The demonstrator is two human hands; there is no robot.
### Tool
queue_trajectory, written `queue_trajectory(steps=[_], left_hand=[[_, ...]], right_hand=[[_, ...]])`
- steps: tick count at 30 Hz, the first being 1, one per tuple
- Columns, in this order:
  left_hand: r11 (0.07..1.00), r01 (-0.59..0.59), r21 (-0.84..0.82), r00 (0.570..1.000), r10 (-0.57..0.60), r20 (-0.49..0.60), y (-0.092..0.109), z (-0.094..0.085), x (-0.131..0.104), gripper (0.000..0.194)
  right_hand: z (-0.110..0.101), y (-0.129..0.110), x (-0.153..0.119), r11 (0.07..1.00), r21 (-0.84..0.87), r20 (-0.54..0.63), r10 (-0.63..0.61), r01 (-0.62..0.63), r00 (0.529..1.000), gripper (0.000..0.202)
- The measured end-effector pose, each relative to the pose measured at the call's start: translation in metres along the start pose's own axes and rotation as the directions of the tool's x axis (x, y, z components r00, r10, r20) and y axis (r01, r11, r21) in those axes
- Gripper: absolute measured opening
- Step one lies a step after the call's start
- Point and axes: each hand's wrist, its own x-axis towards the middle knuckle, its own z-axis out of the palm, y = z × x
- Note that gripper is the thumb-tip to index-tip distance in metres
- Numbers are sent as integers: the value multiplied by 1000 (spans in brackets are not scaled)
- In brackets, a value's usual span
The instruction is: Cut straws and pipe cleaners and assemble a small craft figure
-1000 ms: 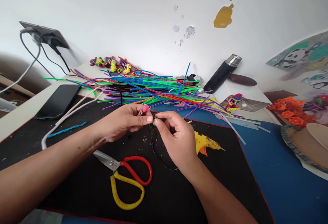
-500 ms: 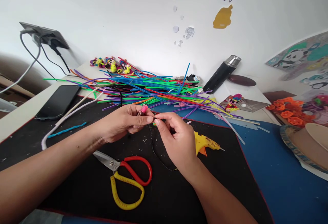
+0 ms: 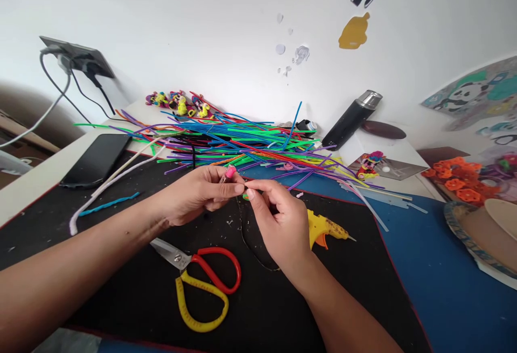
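My left hand point(image 3: 212, 188) is closed around a small pink-tipped piece point(image 3: 230, 172) that pokes up above its fingers. My right hand point(image 3: 278, 210) pinches at its fingertips, which meet those of my left hand. A bit of green and orange point(image 3: 246, 196) shows under the right fingertips; the small thing pinched there is mostly hidden. A thin black strand point(image 3: 246, 240) hangs down below the hands to the black mat point(image 3: 283, 310). Scissors point(image 3: 202, 288) with red and yellow handles lie nearer the front, and a yellow glue gun point(image 3: 327, 229) rests right of my right hand.
Many coloured pipe cleaners point(image 3: 242, 140) are piled behind the hands. A phone point(image 3: 97, 159) lies at the left, with a blue twisted piece point(image 3: 109, 203) near it. A black flask point(image 3: 351, 119), a small figure point(image 3: 369, 165) and orange flowers point(image 3: 456, 180) are at the right.
The whole view has shifted slightly, so things appear a little further right and lower. Both hands keep almost the same pose, fingertips together.
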Motion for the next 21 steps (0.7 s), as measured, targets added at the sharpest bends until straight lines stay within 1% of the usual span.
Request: queue_trajectory(steps=[5, 8, 12, 15, 18, 21], left_hand=[[998, 11, -65, 1000, -11, 7, -2, -2, 0, 41], [997, 14, -81, 1000, -13, 11, -3, -3, 0, 42], [996, 22, -90, 1000, -21, 20, -3, -4, 0, 44], [998, 25, -51, 1000, -24, 20, -2, -6, 0, 45], [1000, -11, 15, 1000, 11, 6, -1, -9, 2, 42], [999, -30, 29, 1000, 30, -6, -2, -12, 5, 39]], right_hand=[[-1, -1, 0, 998, 60, -2, 6, -6, 1000, 23], [-1, -2, 0, 998, 64, -2, 6, -6, 1000, 23], [0, -2, 0, 998, 50, -7, -22, 23, 1000, 23], [-1, -2, 0, 999, 36, -3, -27, 27, 1000, 24], [-1, -2, -1, 999, 19, -3, -26, 26, 1000, 23], [-1, -2, -1, 1000, 5, 4, -27, 27, 1000, 22]])
